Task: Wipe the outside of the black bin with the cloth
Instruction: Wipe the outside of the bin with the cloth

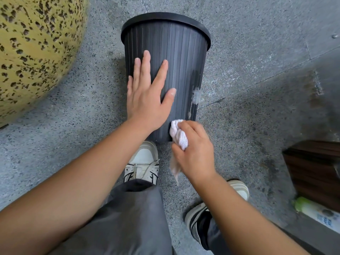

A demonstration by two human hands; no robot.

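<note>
My left hand (147, 100) lies flat, fingers spread, on the black bin (176, 57) lying at 12 o'clock. My right hand (193, 153) bunches the cloth (179, 134) against its base.

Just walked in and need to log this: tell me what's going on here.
A person is cleaning a black bin that stands on the speckled floor. The left hand lies flat against the bin's ribbed side, steadying it. The right hand grips a bunched white cloth against the lower wall. A whitish smear shows on the bin's right side, not yet wiped.
</note>
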